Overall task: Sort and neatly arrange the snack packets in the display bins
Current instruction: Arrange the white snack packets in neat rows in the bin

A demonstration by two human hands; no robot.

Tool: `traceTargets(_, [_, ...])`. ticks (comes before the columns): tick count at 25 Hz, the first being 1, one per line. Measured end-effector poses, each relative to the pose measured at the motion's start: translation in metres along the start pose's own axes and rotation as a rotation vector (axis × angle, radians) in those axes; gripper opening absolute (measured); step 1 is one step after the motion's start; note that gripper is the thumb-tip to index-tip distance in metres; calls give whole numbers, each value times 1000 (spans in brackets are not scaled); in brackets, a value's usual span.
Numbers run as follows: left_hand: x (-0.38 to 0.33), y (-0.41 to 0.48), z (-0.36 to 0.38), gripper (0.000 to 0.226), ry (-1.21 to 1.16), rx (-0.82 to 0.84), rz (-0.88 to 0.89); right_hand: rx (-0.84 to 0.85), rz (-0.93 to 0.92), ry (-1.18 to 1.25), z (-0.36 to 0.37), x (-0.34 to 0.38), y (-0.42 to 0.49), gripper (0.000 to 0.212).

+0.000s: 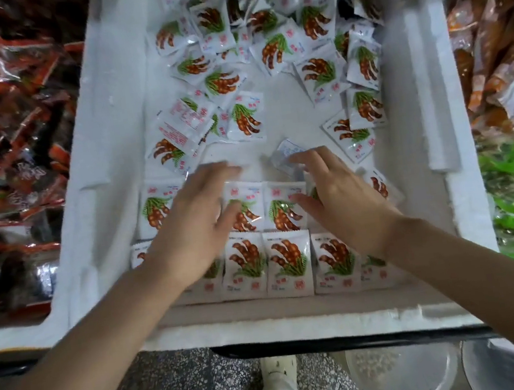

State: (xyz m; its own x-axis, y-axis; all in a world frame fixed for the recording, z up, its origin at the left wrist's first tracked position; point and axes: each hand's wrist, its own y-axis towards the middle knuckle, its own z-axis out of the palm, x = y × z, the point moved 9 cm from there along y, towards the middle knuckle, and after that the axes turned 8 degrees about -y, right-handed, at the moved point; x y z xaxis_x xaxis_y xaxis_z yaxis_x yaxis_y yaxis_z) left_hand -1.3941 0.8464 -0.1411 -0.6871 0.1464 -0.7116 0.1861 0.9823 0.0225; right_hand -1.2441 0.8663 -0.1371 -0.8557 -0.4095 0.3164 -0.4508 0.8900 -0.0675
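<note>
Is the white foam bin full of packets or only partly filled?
Partly filled. Bare floor of the foam bin shows between the neat rows in front and the loose pile farther back.

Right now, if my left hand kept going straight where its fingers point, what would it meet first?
The left hand points up-right over bare bin floor; the way looks free until the loose packets beyond, though blur makes this uncertain.

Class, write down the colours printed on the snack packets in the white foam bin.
White packets with brown pods and green leaves; head view.
</note>
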Motion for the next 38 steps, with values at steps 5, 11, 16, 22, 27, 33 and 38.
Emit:
traceTargets(5, [50, 44, -44, 63, 39, -120, -226, -51, 54, 26, 16, 7, 84, 72])
traceTargets(11, [73, 81, -34, 68, -5, -64, -324, -61, 82, -61, 22, 3, 124, 66])
traceTargets(16, [60, 81, -52, 43, 99, -194, -240, -165, 85, 36, 1, -7, 107, 25])
traceTargets(22, [39, 61, -76, 27, -183, -422, -281, -410, 190, 368, -38, 1, 67, 24])
traceTargets(27, [22, 35, -44, 25, -842, -404, -427, -165, 40, 576, -18, 56, 63, 46])
traceTargets(33, [34, -1, -31, 53, -1065, -383, -570, -50, 86, 886, -2, 67, 41, 50])
traceTargets(38, [28, -22, -58, 35, -879, -580, -439, 159, 388, 1169, 33, 62, 28, 37])
